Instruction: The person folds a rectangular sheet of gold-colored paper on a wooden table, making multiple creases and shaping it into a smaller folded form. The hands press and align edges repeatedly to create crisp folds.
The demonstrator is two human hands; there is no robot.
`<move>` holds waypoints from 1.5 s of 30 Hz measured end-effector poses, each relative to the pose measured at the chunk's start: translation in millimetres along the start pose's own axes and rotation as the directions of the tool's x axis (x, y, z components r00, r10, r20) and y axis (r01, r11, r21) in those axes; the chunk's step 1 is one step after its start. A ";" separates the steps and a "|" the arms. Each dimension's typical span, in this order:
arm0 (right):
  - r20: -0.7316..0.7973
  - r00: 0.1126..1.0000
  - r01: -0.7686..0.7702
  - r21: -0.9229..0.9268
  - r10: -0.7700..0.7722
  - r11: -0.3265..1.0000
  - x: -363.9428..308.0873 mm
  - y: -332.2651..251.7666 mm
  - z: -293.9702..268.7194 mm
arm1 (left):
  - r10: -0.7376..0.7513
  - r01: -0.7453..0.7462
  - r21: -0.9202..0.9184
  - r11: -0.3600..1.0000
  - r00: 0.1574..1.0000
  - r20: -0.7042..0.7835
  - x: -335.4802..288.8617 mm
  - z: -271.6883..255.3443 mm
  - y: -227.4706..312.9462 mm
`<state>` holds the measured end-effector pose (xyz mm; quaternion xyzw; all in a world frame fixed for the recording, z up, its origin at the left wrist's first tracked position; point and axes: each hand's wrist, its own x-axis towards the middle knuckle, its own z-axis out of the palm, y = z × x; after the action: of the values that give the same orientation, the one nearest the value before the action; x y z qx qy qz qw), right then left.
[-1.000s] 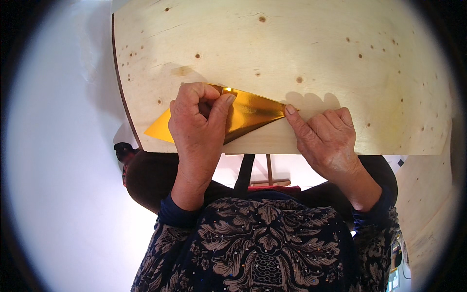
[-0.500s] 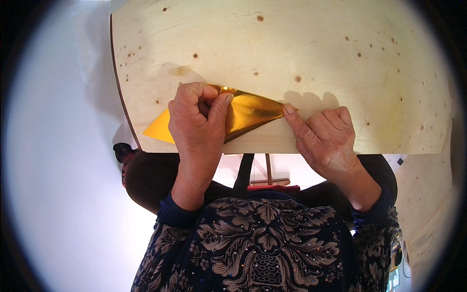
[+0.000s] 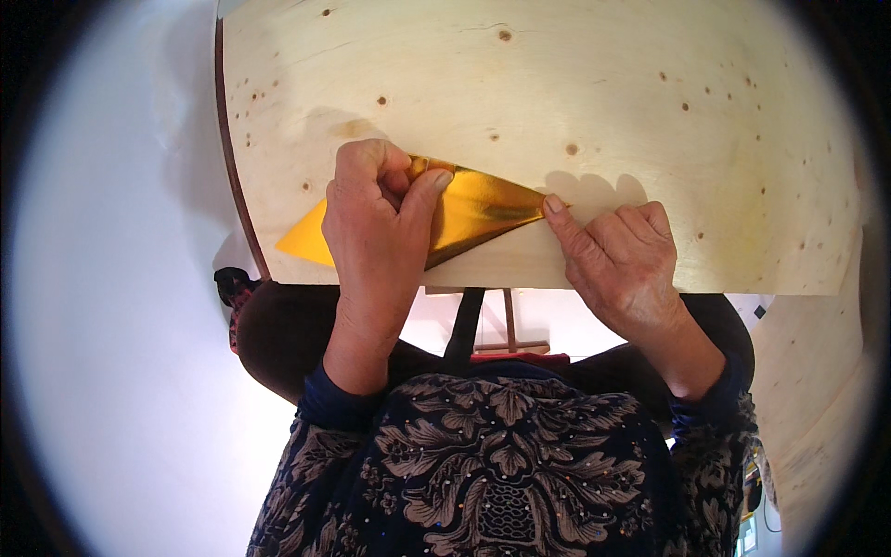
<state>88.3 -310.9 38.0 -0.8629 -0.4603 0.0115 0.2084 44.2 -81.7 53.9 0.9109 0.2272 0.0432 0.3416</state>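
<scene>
A sheet of shiny gold foil paper (image 3: 484,205), folded into a long kite-like shape, lies near the front edge of the wooden tabletop. My left hand (image 3: 379,213) crosses its left half, thumb and forefinger pinched at the upper folded edge. The palm hides part of the sheet, and a yellow pointed corner shows on the far side of the hand. At the narrow right tip, my right hand (image 3: 620,258) presses the paper with its thumb. The other right fingers are curled in, and their undersides are hidden.
The pale plywood tabletop (image 3: 445,84) has dark knots and ends just in front of my lap. Its left edge (image 3: 227,139) curves beside a white floor. Below the front edge, a dark strap (image 3: 464,325) and a wooden bar (image 3: 510,320) show between my legs.
My left thumb and forefinger have shifted slightly up and to the right along the paper's upper edge. The right hand stays at the tip. The whole view has moved a little.
</scene>
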 end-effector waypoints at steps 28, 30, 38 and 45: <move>-0.240 0.968 0.084 0.014 -0.078 0.996 77.2 -39.9 56.3 | 0.443 -0.493 0.247 0.834 0.866 0.234 -134.1 10.3 -19.3; -0.243 0.966 0.089 -0.003 -0.087 0.996 77.0 -41.3 55.1 | 0.400 -0.469 0.277 0.839 0.876 0.270 -132.1 13.5 -22.1; -0.233 0.966 0.096 -0.074 -0.111 0.993 78.1 -41.9 56.2 | 0.346 -0.422 0.395 0.816 0.904 0.251 -127.3 4.9 -26.2; -0.235 0.969 0.074 -0.022 -0.077 0.997 78.4 -42.6 55.2 | 0.361 -0.417 0.418 0.807 0.909 0.209 -112.2 4.0 -21.5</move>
<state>88.1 -208.1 16.8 -0.8414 -0.4648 -0.1017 0.2562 -63.3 -119.6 45.6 0.9930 0.0182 0.0036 0.1163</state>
